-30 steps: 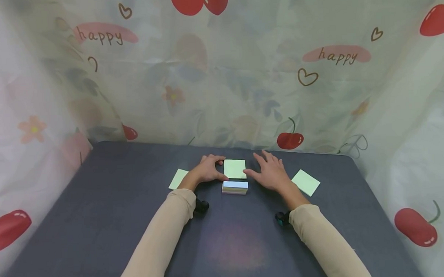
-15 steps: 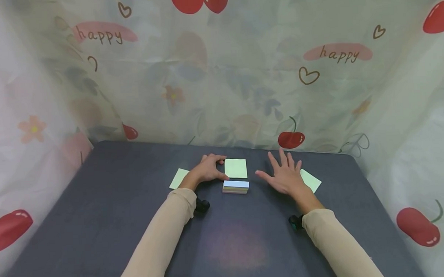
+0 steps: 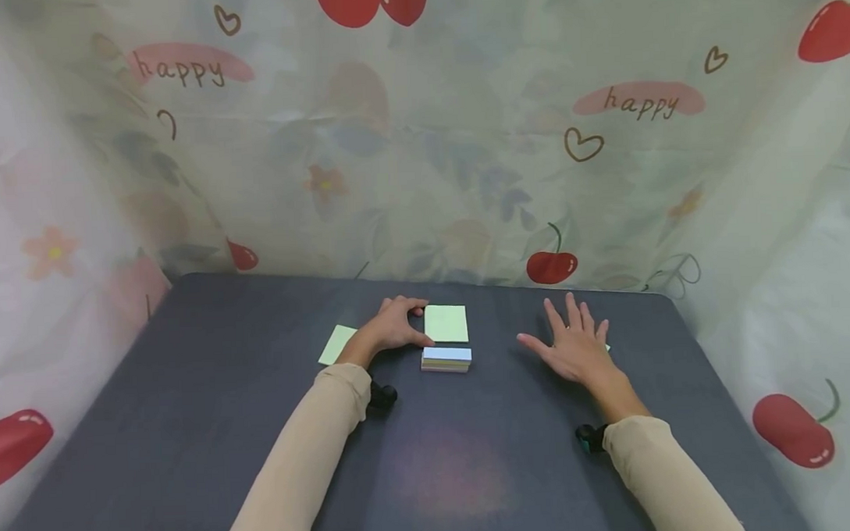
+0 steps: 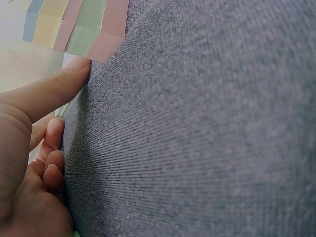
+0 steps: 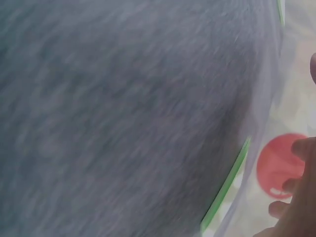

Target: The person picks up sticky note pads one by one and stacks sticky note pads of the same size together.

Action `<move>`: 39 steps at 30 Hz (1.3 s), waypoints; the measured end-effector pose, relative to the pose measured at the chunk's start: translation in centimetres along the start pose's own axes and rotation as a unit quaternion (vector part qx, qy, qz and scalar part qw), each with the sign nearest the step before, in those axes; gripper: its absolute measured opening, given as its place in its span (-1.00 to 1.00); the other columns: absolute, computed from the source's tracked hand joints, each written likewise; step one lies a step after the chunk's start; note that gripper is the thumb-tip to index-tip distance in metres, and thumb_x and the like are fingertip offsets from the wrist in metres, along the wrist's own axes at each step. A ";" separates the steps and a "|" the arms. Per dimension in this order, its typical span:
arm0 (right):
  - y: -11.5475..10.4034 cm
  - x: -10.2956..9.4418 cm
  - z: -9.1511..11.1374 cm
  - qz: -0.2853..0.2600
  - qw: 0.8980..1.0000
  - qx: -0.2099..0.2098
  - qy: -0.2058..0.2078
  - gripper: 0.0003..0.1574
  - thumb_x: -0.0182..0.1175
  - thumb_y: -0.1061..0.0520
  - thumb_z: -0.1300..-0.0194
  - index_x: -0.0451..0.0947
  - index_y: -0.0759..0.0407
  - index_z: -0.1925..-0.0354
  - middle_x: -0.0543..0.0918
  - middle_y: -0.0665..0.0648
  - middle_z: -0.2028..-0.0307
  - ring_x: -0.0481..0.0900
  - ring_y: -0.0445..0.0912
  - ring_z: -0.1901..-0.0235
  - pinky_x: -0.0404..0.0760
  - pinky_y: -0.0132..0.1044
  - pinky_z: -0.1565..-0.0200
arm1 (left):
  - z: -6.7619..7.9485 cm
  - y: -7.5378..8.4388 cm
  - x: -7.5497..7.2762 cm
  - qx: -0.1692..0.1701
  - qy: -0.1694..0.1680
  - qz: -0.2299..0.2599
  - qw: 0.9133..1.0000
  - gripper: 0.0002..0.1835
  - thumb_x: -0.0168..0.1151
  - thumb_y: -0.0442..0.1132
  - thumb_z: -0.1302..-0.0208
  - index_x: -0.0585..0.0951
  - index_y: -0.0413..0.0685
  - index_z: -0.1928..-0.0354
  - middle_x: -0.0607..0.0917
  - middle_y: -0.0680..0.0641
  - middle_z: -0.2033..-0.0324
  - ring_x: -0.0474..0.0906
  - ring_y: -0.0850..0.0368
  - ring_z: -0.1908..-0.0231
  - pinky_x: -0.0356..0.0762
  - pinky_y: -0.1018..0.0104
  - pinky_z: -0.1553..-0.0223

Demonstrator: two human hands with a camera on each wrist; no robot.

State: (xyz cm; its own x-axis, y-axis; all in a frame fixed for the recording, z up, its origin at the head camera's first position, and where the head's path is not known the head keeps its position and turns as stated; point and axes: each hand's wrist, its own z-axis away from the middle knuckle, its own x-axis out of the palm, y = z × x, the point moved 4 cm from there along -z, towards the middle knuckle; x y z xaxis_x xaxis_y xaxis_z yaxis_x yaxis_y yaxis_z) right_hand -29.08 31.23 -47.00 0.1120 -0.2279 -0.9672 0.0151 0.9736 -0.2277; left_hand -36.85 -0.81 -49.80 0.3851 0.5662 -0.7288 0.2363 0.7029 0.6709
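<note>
In the head view my left hand (image 3: 392,325) bends round the left edge of a light green sticky note pad (image 3: 446,324), index fingertip at its far left corner and thumb at its near left corner. Just in front of that pad sits a stack of pastel sticky note pads (image 3: 445,359); its blue, yellow, pink and green layers (image 4: 85,29) show in the left wrist view. My right hand (image 3: 575,346) is spread over another green pad (image 5: 226,190), mostly hidden under it in the head view. Its fingers are straight and grip nothing.
A further light green pad (image 3: 336,345) lies left of the middle one, partly behind my left wrist. All rest on a dark grey cloth-covered table (image 3: 226,413). A printed curtain (image 3: 421,141) hangs along the back and sides.
My right hand has moved right, away from the middle pad, and now covers most of the right-hand pad. The left hand stays at the middle pad, which has not visibly shifted.
</note>
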 end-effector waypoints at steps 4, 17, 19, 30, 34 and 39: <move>1.1 0.0 0.4 -0.009 1.000 0.010 -0.006 0.34 -0.14 -0.71 -0.29 -0.16 0.08 -0.65 -0.31 0.43 -0.62 -0.32 0.46 -0.57 -0.38 0.57 -0.38 | 0.1 -0.1 0.0 -0.001 0.004 0.001 1.000 -0.09 0.59 0.01 -0.09 0.41 0.09 -0.48 0.56 -0.06 -0.21 0.27 -0.06 -0.22 0.35 0.00 -0.28; 3.7 0.3 1.8 -0.040 0.999 0.006 -0.026 0.30 -0.01 -0.58 -0.36 -0.18 0.16 -0.64 -0.27 0.51 -0.59 -0.29 0.54 -0.54 -0.24 0.56 -0.40 | 0.0 0.0 0.0 -0.002 0.003 -0.002 1.000 -0.09 0.58 0.02 -0.10 0.40 0.11 -0.49 0.56 -0.04 -0.23 0.27 -0.03 -0.21 0.36 0.01 -0.28; 3.8 0.4 1.8 -0.044 0.999 0.007 -0.032 0.31 0.00 -0.58 -0.36 -0.19 0.17 -0.64 -0.25 0.51 -0.59 -0.27 0.55 -0.53 -0.16 0.54 -0.40 | 0.0 0.0 -0.1 -0.005 0.004 -0.002 1.000 -0.09 0.59 0.02 -0.09 0.40 0.11 -0.49 0.55 -0.04 -0.23 0.27 -0.03 -0.21 0.36 0.00 -0.28; 4.3 0.3 2.7 -0.020 0.999 0.007 -0.045 0.03 0.07 -0.19 -0.51 -0.11 0.33 -0.60 0.08 0.67 -0.43 0.08 0.61 -0.36 0.21 0.51 -0.28 | 0.0 -0.1 0.1 -0.001 0.001 0.000 1.000 -0.09 0.57 0.03 -0.11 0.38 0.11 -0.50 0.55 -0.04 -0.24 0.26 -0.04 -0.21 0.36 0.01 -0.27; 4.3 0.0 2.9 -0.011 0.999 -0.004 -0.034 -0.03 0.11 -0.11 -0.52 -0.05 0.32 -0.58 0.21 0.63 -0.35 0.19 0.55 -0.28 0.31 0.46 -0.20 | -0.1 -0.2 0.1 0.000 0.001 0.000 1.000 -0.09 0.57 0.03 -0.11 0.38 0.11 -0.50 0.55 -0.03 -0.25 0.26 -0.03 -0.21 0.36 0.01 -0.27; 4.4 -0.2 2.8 -0.030 0.999 0.006 -0.025 -0.01 0.19 -0.12 -0.47 0.02 0.34 -0.56 0.24 0.60 -0.29 0.22 0.47 -0.22 0.35 0.39 -0.17 | 0.0 0.0 0.0 -0.001 -0.002 0.002 1.000 -0.08 0.58 0.03 -0.10 0.39 0.10 -0.50 0.55 -0.04 -0.24 0.27 -0.04 -0.21 0.35 0.01 -0.27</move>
State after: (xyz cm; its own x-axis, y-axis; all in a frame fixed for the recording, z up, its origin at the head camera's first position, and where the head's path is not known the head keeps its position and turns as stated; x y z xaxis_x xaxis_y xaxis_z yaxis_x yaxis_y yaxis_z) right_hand -26.27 35.62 -47.51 0.1592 -0.2855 -0.9451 0.0350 0.9583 -0.2836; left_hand -36.84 -0.83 -49.85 0.3895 0.5680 -0.7250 0.2332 0.7007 0.6743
